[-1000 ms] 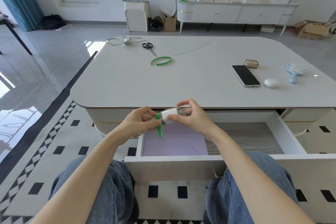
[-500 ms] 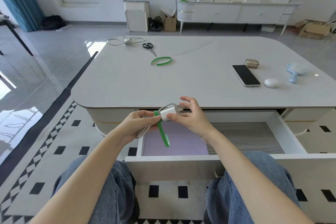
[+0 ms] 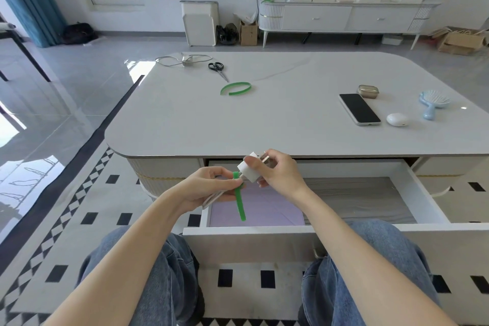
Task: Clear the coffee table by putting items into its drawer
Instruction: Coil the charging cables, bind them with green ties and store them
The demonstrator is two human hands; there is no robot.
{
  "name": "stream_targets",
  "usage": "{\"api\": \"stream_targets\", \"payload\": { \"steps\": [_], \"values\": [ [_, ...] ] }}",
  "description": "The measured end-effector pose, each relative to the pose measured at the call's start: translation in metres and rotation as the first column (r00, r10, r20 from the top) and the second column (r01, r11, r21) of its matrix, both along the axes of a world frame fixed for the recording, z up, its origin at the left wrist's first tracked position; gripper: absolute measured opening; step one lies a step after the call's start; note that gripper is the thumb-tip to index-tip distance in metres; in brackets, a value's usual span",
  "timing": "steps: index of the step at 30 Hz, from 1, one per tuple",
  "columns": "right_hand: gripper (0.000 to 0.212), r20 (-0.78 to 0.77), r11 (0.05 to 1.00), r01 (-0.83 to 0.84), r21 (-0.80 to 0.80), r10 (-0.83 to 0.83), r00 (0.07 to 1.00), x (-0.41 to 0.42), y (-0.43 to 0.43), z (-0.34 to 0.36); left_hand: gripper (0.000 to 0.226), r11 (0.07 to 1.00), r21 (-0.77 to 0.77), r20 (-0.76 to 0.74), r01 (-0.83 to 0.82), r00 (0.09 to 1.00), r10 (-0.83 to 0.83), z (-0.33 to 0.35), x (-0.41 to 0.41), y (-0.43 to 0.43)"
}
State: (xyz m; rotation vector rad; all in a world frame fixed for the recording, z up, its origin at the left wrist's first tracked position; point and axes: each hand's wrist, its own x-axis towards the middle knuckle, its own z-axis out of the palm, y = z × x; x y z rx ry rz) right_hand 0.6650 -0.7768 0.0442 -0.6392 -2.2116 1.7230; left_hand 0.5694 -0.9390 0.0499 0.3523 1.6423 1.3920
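Open drawer [image 3: 251, 231], 1, near centre; purple sheet [image 3: 264, 209], 1, lies inside it on the left.

Above the drawer:
- Left hand [image 3: 203, 188]: fingers curled, pinching green strap [image 3: 239, 204] and cable coil [image 3: 211, 197]. The strap hangs with its free end toward the near side.
- Right hand [image 3: 280, 174]: fingers wrapped round white charger [image 3: 247, 171], long axis tilted, prongs far-right.

Counter [image 3: 264, 119]:
- Right: phone [image 3: 359, 109], 1; white case [image 3: 397, 119], 1; brush [image 3: 432, 102], 1; tin [image 3: 367, 91], 1.
- Far left: second strap [image 3: 235, 88], scissors [image 3: 218, 69], 1, loose cable [image 3: 182, 59], 1.

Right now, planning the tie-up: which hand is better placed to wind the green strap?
Probably right: left hand pins green strap against the cable; right hand grips only the charger, above the loose end.
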Motion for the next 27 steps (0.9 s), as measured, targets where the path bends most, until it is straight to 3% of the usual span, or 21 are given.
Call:
{"api": "stream_targets", "payload": {
  "steps": [4,7,13,16,22,27],
  "values": [
    [0.048,-0.010,0.994,0.107,0.038,-0.107,0.994,-0.001,-0.001,0.003,0.011,1.000,-0.005,-0.028,0.025,0.999,-0.025,-0.001,0.004,0.006],
    [0.045,0.035,0.997,0.070,-0.022,-0.069,0.997,-0.002,0.002,0.004,0.006,1.000,-0.020,0.017,-0.013,1.000,0.013,-0.003,0.002,0.008],
    [0.071,0.077,0.991,0.054,-0.126,-0.045,0.996,0.001,0.007,0.002,0.007,0.998,0.007,0.162,-0.056,0.985,0.054,-0.003,-0.004,0.008],
    [0.057,0.166,0.988,0.109,-0.107,-0.091,0.982,0.006,0.011,0.002,0.008,0.991,0.046,0.249,-0.122,0.962,0.107,-0.002,-0.008,0.007],
    [0.029,0.351,0.964,-0.267,-0.010,0.253,0.902,0.015,-0.001,0.002,0.023,0.964,0.081,0.366,-0.254,0.907,0.208,0.001,-0.009,0.007],
    [0.019,0.317,0.944,-0.327,-0.044,0.323,0.892,0.016,-0.010,0.001,0.012,0.948,0.059,0.399,-0.314,0.877,0.266,0.002,-0.011,0.005]
  ]
}}
